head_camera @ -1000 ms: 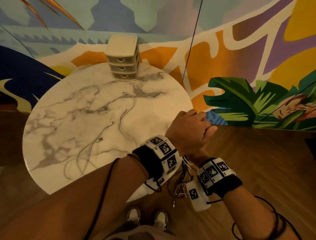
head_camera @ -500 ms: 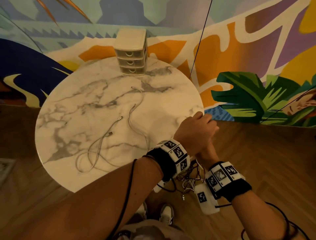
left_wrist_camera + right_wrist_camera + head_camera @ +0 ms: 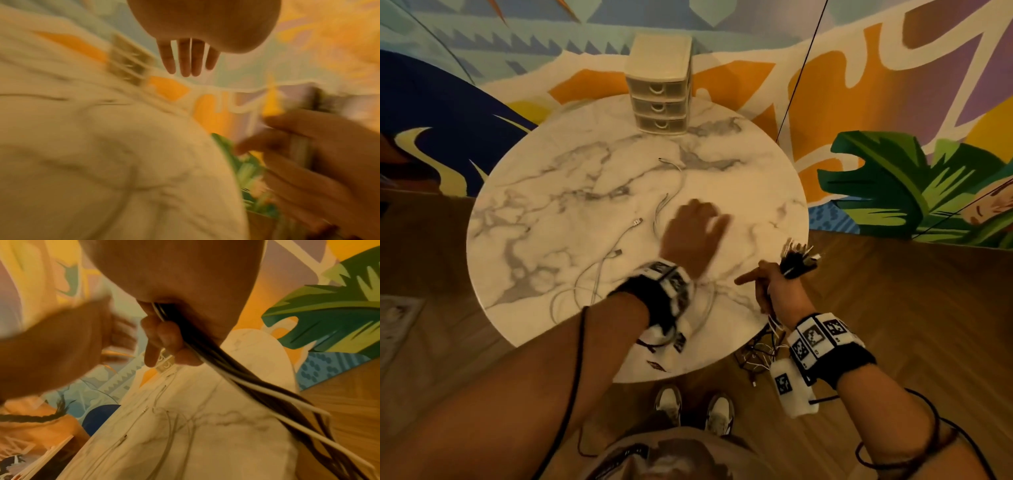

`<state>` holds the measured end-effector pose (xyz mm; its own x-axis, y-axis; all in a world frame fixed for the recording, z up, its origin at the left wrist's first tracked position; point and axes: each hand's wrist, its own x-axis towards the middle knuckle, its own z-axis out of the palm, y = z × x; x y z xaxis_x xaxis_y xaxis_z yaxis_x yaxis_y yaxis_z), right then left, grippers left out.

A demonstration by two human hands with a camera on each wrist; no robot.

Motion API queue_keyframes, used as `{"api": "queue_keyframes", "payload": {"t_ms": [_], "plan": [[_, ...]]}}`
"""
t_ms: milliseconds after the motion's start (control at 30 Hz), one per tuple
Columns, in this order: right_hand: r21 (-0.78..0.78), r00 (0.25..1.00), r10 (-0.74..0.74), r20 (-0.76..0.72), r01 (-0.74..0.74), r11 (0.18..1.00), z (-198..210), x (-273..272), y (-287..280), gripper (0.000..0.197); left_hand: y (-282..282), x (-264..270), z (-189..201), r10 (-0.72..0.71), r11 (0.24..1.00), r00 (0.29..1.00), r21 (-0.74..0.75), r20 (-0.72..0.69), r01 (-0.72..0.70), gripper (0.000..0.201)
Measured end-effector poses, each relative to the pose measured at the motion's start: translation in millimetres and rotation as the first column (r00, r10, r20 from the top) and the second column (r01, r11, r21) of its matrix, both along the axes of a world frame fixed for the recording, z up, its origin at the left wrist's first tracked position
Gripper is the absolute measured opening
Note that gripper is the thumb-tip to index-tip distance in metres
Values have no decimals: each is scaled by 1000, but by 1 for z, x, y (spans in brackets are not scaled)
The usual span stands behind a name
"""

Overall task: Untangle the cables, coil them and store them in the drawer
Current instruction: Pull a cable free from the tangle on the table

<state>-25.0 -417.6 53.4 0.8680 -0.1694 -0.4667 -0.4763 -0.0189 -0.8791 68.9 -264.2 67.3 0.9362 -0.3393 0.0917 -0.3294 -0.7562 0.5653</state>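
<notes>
My right hand [image 3: 779, 291] grips a bundle of black and white cables [image 3: 798, 260] at the table's right edge; plug ends stick up above the fist and the rest hangs tangled [image 3: 760, 353] below the table. In the right wrist view the cables [image 3: 236, 378] run from the curled fingers [image 3: 164, 335] down to the right. My left hand [image 3: 695, 233] hovers open over the marble table [image 3: 739, 192], fingers [image 3: 188, 58] straight, empty. White cables [image 3: 599, 267] lie loose on the table to its left. The small three-drawer unit [image 3: 659, 89] stands at the table's far edge, drawers shut.
The round table stands against a painted wall [image 3: 893, 85]. A thin black cord [image 3: 798, 68] hangs down in front of the wall at the right. Wooden floor [image 3: 911, 291] lies around the table, and my shoes [image 3: 695, 407] show beneath its near edge.
My hands were joined together on the bundle at the table's right edge. The left hand has let go and swung left over the table; the right still holds the cables.
</notes>
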Motion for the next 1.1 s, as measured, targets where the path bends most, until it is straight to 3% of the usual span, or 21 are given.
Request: {"api": "queue_keyframes", "payload": {"t_ms": [33, 100, 167, 233, 367, 467, 567, 633, 700, 867, 933, 1000, 1100], "plan": [[43, 1000, -8, -4, 8, 999, -2, -4, 1, 60, 28, 12, -14, 130, 986, 988, 115, -81, -120, 56], [86, 1000, -13, -28, 16, 996, -7, -9, 4, 58, 93, 22, -39, 367, 885, 901, 386, -231, -262, 46], [111, 999, 19, -41, -14, 994, -14, -10, 5, 54, 151, 12, -59, 518, 780, 788, 562, -333, -275, 53], [144, 997, 60, -53, -52, 988, -19, -9, 7, 51, 179, -5, -70, 563, 743, 721, 629, -405, -227, 58], [128, 993, 80, -89, -68, 989, -28, -8, 17, 57, 165, -23, -86, 383, 844, 813, 523, -438, -116, 33], [93, 993, 61, -98, -52, 994, -32, -8, 26, 61, 142, -35, -87, 224, 916, 873, 399, -433, -37, 34], [91, 994, 48, -96, -40, 995, -32, -6, 27, 61, 131, -34, -81, 158, 951, 928, 307, -337, -50, 30], [93, 993, 51, -105, -41, 995, -31, -6, 25, 61, 136, -21, -79, 218, 950, 937, 281, -275, -139, 24], [89, 989, 66, -129, -55, 995, -31, -6, 21, 62, 147, -6, -83, 282, 924, 913, 339, -294, -176, 30], [67, 984, 83, -159, -73, 995, -31, -10, 16, 61, 147, 14, -91, 257, 834, 914, 549, -315, -46, 27], [65, 984, 78, -159, -69, 996, -32, -8, 15, 61, 150, 22, -90, 371, 819, 861, 559, -348, -128, 29], [66, 984, 78, -157, -68, 995, -32, -4, 16, 61, 157, 31, -84, 519, 795, 789, 524, -328, -305, 34], [59, 992, 51, -112, -44, 997, -23, 3, 23, 57, 160, 48, -56, 656, 755, 703, 261, -275, -602, 31]]}}
